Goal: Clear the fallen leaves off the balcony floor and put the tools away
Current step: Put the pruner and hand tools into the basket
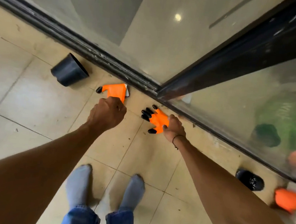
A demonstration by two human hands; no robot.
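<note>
We hold one orange claw-tipped gardening glove in each hand, low over the balcony floor (28,89). Our left hand (107,112) is clenched into a fist around the edge of the left glove (115,90), which hangs from the fist just in front of the black sliding-door track (88,50); one black claw tip sticks out to its left, and a bit of something white shows at its far edge, too small to identify. Our right hand (173,128) pinches the right glove (158,121) by its cuff end, thumb on top, so that its black claw tips fan out to the left, toward our other hand. This glove also sits just short of the track, close to where the dark door frame (239,54) meets it. A thin dark cord circles our right wrist.

Left of the gloves, a dark plastic plant pot (69,71) lies tilted on the tile, touching or nearly touching the track. Further right along the track, a black slipper (250,179) sits beside the glass, and past it an orange object (288,199), blurred, at the picture's edge. Behind the glass (252,112) we make out green and orange shapes, too blurred to name. Our feet, in grey socks (79,183) below blue jeans (80,219), stand on beige tiles specked with small debris.
</note>
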